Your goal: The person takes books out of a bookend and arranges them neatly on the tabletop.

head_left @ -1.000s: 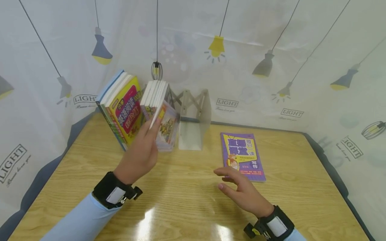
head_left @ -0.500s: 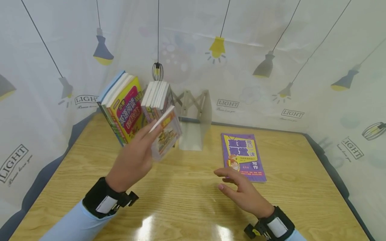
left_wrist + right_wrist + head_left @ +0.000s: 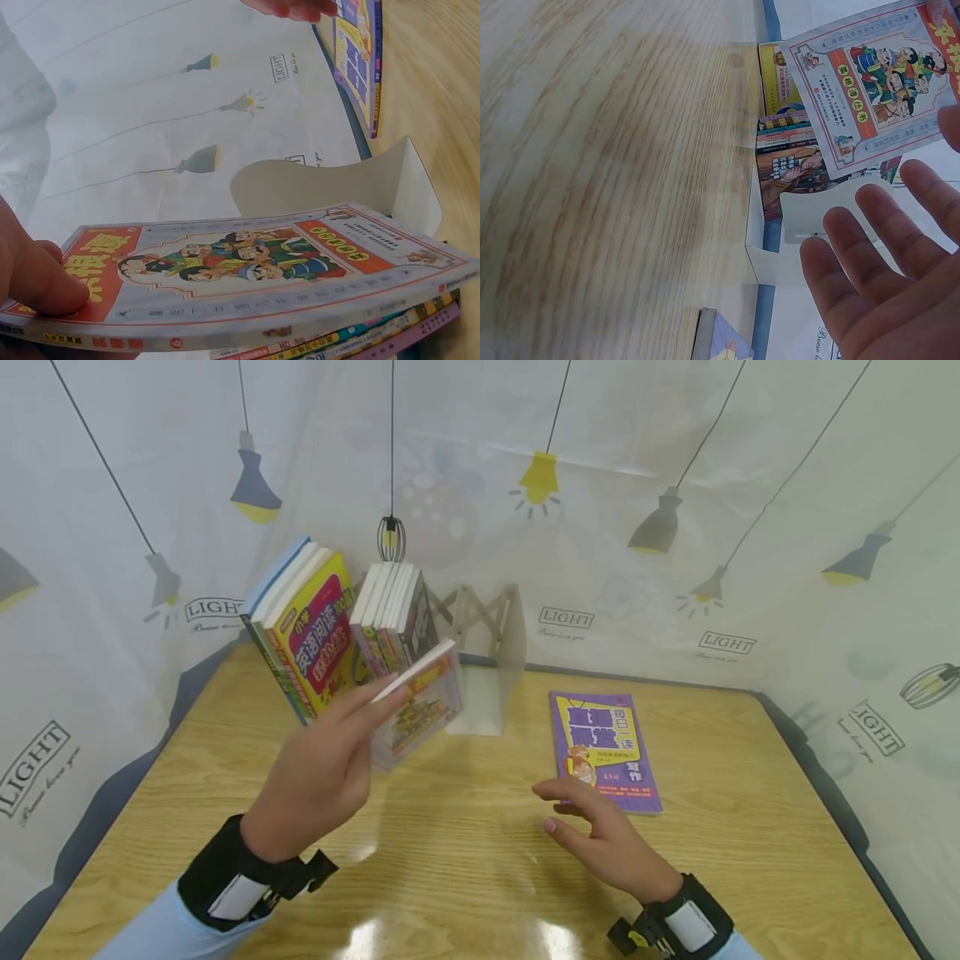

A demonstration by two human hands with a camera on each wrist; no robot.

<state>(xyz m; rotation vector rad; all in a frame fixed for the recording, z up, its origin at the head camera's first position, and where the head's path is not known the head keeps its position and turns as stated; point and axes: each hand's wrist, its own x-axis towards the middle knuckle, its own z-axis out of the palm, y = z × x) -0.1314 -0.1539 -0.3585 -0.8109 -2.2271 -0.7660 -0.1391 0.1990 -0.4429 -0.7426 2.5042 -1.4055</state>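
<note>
In the head view my left hand (image 3: 318,768) pinches a thin comic book (image 3: 423,710) by its upper edge, thumb on one cover. The book is tilted and held in front of the standing books; its cover shows cartoon figures and a red title band, clear in the left wrist view (image 3: 225,270). Behind it stands a row of thin white-edged books (image 3: 390,610), partly hidden by the held one. My right hand (image 3: 607,839) has relaxed, apart fingers and holds nothing. It hovers at the near left corner of a purple book (image 3: 600,735) lying flat on the table.
Thick books with a yellow front cover (image 3: 322,635) lean at the left end of the row. A pale metal bookend (image 3: 480,702) with a folding lattice stands right of the thin books. The wooden table (image 3: 465,843) meets a lamp-printed curtain (image 3: 600,410) behind.
My left hand has drawn the comic book out of the row, toward me and down, tilting it further. The right hand has stayed in place.
</note>
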